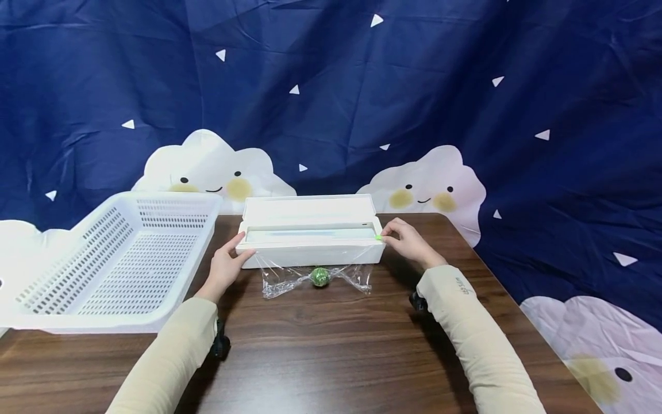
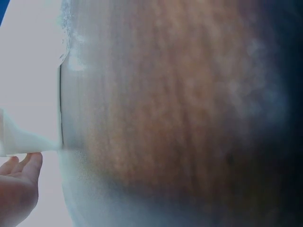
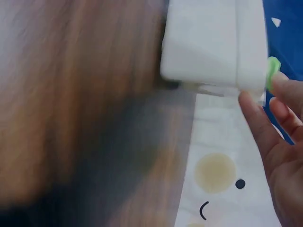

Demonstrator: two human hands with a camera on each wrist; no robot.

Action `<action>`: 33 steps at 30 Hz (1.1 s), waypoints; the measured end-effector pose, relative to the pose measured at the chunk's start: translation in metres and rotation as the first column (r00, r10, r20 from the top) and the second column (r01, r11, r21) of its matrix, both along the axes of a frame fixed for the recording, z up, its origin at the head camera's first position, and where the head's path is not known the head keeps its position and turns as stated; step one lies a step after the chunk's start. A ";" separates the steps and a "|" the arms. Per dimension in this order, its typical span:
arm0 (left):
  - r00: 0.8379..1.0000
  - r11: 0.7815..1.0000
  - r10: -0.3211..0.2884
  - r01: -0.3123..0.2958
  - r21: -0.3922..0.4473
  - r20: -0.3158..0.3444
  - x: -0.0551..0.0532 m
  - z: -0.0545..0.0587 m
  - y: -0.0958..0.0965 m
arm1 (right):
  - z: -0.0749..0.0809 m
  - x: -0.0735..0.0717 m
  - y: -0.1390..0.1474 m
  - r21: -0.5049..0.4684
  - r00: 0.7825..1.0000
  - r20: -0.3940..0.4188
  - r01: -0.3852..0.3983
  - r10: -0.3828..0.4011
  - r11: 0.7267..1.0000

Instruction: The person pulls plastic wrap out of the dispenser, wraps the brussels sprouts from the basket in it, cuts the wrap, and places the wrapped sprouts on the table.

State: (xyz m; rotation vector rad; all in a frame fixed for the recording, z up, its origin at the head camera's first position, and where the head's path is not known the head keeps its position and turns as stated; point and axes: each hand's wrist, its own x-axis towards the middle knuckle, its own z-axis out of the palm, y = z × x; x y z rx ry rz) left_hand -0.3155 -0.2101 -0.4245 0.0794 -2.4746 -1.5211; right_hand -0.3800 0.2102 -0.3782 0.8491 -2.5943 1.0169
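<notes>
A long white cling film dispenser stands on the table with its lid raised at the back. My left hand holds its left end, thumb at the front corner and a finger along the side. At the opposite end, my right hand pinches a small bright green slide cutter; the right wrist view shows the thumb on the green piece and a finger against the box's end. Clear film hangs over the front edge. Before the box lies a green ball, with film bunched on both sides.
A large white perforated plastic basket stands to the left on the brown wooden table. Behind the table hangs a dark blue cloth with smiling clouds and white triangles. The table's right edge runs beyond my right arm.
</notes>
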 end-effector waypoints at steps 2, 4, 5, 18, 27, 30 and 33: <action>1.000 1.000 0.000 0.000 0.000 -0.001 0.000 0.000 0.001 | 0.000 0.001 0.002 -0.005 1.000 0.011 0.021 -0.021 1.000; 1.000 1.000 -0.001 0.001 -0.001 0.003 0.000 -0.001 0.000 | 0.001 0.002 0.003 -0.010 0.999 0.025 0.031 -0.030 0.999; 1.000 1.000 -0.003 0.003 0.002 0.005 0.000 -0.001 0.000 | 0.001 0.003 0.002 -0.016 0.999 0.031 0.034 -0.033 0.999; 0.997 0.994 -0.071 0.072 -0.082 0.011 0.001 0.006 -0.003 | -0.006 0.004 0.003 -0.054 0.988 0.097 0.128 -0.122 0.990; 0.994 0.984 -0.049 0.032 -0.175 -0.093 0.004 0.009 -0.001 | 0.000 0.010 -0.001 -0.104 0.989 -0.025 0.145 -0.148 0.984; 0.991 0.977 0.003 -0.032 -0.213 -0.136 0.008 0.011 0.003 | 0.003 0.013 -0.010 -0.135 0.987 -0.107 0.101 -0.116 0.986; 0.991 0.971 0.057 -0.084 -0.223 -0.123 0.013 0.013 0.007 | 0.006 0.019 -0.024 -0.119 0.989 -0.145 0.022 -0.039 0.993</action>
